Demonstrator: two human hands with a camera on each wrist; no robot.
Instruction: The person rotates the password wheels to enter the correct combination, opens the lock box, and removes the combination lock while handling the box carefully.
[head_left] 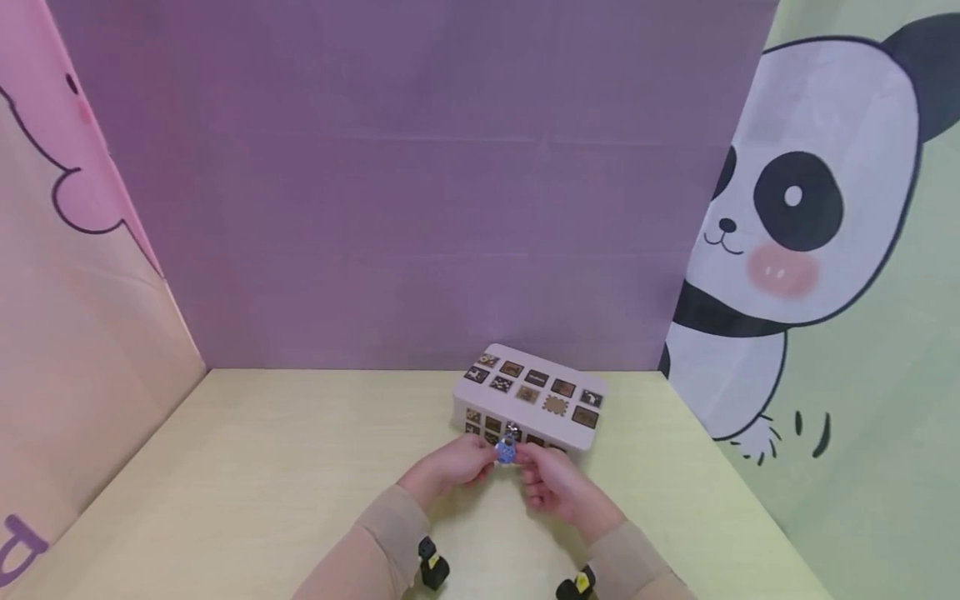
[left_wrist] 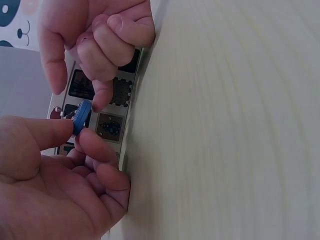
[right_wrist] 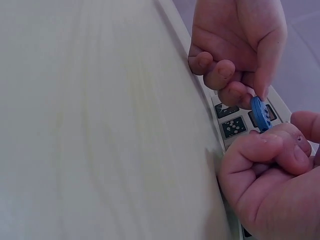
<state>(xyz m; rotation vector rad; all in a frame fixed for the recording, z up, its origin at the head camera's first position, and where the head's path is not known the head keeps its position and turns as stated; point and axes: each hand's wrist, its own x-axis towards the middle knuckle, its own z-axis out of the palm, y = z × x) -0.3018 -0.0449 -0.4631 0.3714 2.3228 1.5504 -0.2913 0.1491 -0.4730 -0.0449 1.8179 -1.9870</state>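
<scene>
1. Blue padlock [head_left: 506, 451], lower centre of the head view, at the box's [head_left: 528, 398] front: likely light, stiff; best pinched edgewise.
2. Left hand [left_wrist: 65, 185] pinches it; right hand [left_wrist: 102, 40], thumb apart, grip unclear.

Small piece [head_left: 507, 451]: I get blue on all three feeds, pale marks on one face. Box [head_left: 528, 393] off-white, two rows of squarish prints on top, dark brown, black, tan. Tabletop [head_left: 300, 467] pale yellow, faint wavy grain on my wrist views. Backdrop [head_left: 420, 183] purple. Panda print [head_left: 870, 208] black and white, cheek pink. Sleeves [head_left: 393, 525] beige; wrist units [head_left: 432, 571] black, yellow marks.
</scene>
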